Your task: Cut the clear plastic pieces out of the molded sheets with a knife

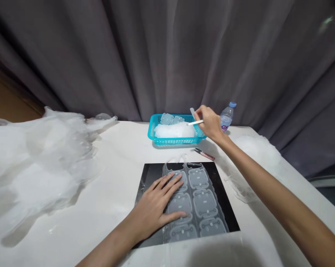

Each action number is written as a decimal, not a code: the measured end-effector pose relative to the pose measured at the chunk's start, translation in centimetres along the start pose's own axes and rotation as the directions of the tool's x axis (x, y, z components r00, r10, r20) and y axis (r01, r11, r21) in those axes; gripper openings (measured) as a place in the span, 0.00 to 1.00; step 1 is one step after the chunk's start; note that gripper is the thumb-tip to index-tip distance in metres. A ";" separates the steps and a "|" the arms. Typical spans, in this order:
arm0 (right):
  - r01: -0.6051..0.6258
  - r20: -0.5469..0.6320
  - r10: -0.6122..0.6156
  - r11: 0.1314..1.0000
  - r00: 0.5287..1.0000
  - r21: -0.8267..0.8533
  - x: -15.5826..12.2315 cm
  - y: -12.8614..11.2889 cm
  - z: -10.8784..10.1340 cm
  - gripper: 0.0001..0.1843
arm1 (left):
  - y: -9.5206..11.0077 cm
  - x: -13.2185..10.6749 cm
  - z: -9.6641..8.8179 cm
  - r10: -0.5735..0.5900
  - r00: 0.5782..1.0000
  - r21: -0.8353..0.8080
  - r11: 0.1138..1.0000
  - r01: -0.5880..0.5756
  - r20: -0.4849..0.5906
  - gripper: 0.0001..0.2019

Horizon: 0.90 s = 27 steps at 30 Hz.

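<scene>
Pinching a white stick [195,122], the right hand [210,121] is near the far teal basket [178,141]; the left hand [155,202] lies spread on a clear plastic sheet [205,203].

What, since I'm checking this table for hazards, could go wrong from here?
The clear plastic bottle with a blue cap stands just beyond the right hand, so an outward swing might topple it.

The small pink-handled snips lie with dark blades showing near the teal plastic basket; a hand reaching there could get nicked.

The clear moulded plastic sheet seems held only by the left hand, pressed flat, so it might slip on the black rectangular mat if pressure eased.
</scene>
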State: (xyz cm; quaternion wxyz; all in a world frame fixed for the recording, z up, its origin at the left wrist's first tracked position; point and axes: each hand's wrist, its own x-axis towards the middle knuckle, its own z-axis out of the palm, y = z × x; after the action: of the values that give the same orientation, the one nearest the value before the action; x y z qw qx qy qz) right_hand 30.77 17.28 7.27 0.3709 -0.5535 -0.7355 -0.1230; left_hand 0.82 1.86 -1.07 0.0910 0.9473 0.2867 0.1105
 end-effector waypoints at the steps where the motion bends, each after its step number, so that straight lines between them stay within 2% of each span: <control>1: 0.042 0.063 -0.041 0.999 0.997 -0.009 0.1 0.2 0.4 0.15 | -0.2 0.0 0.1 0.008 1.000 0.020 1.000 -0.008 -0.010 0.40; 3: 0.105 0.157 -0.105 0.994 0.982 0.005 -0.4 0.3 1.0 0.18 | -0.5 0.1 0.2 0.020 0.999 0.055 0.998 -0.019 -0.027 0.39; 5: 0.126 0.185 -0.128 0.992 0.974 0.022 -1.9 -0.1 0.8 0.22 | -0.8 0.1 0.2 0.037 0.999 0.080 0.996 -0.034 -0.028 0.38; 8: 0.138 0.187 -0.158 0.984 0.970 0.113 -5.4 -1.4 -1.0 0.29 | -1.1 0.0 -0.2 0.056 0.998 0.085 0.995 -0.056 -0.005 0.37; 10: 0.111 0.214 -0.192 0.935 0.958 0.338 -8.1 -2.4 -2.7 0.32 | -1.4 0.0 -0.7 0.054 0.998 0.069 0.996 -0.055 0.017 0.36; 12: -0.025 0.295 -0.148 0.859 0.944 0.511 -10.8 -3.1 -4.3 0.31 | -1.8 -0.1 -1.2 0.046 0.998 0.044 0.998 -0.047 0.035 0.36; 14: -0.148 0.355 -0.080 0.807 0.931 0.571 -13.2 -3.7 -5.4 0.29 | -2.2 -0.2 -1.7 0.041 0.998 0.020 0.999 -0.042 0.043 0.36; 17: -0.293 0.449 -0.001 0.755 0.894 0.586 -15.7 -4.4 -6.2 0.20 | -2.7 -0.2 -2.5 0.052 0.998 -0.009 0.999 -0.051 0.041 0.38; 19: -0.361 0.506 0.013 0.717 0.862 0.597 -16.8 -4.8 -6.5 0.14 | -2.6 0.1 -2.9 0.042 0.999 -0.030 0.999 -0.041 0.025 0.33; 23: -0.403 0.586 -0.027 0.700 0.809 0.589 -17.6 -5.4 -7.3 0.06 | -1.3 2.4 -3.1 -0.030 0.997 -0.126 0.992 0.020 -0.071 0.20; 27: -0.404 0.603 -0.062 0.687 0.796 0.604 -17.8 -5.5 -7.7 0.06 | -0.1 5.4 -1.7 0.094 0.995 -0.203 0.974 -0.100 -0.039 0.22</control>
State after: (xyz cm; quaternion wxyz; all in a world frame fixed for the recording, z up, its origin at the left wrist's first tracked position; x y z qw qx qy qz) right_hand 30.94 -2.08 1.76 0.3217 -0.4475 -0.7429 0.3799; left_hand 4.67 5.19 1.39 0.1783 0.9439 0.2287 0.1577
